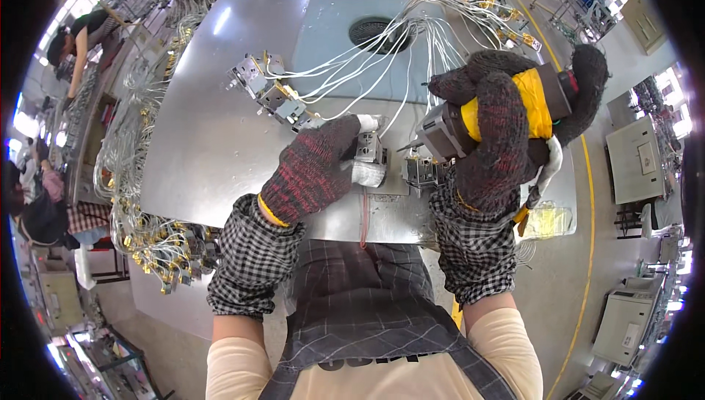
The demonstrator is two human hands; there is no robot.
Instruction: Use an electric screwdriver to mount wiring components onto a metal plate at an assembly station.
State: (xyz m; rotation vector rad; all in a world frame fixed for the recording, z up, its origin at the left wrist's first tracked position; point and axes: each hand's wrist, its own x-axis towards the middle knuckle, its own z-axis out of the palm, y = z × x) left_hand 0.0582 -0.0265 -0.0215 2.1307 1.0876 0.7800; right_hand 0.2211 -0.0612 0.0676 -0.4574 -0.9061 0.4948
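My left hand (pixel 312 169), in a dark red-and-black knit glove with white-wrapped fingertips, grips a small silver metal connector block (pixel 370 149) between thumb and finger, low over the table. In my right hand (pixel 499 125), also gloved, is an electric screwdriver (pixel 439 134) with yellow tape round its body. Its thin bit points left toward the block; the tip looks close to it, but contact cannot be made out. More metal blocks (pixel 422 172) lie just under the screwdriver. Several others (pixel 273 95) sit in a row beyond my left hand, joined to white cables (pixel 345 70).
The shiny metal table (pixel 198 128) carries a grey-blue panel (pixel 323 26) with a round dark grille (pixel 371 33). At the far right lie cable ends with yellow parts (pixel 488 4). Bundled cables (pixel 132 143) hang along the left edge. A person (pixel 81 44) works at the far left.
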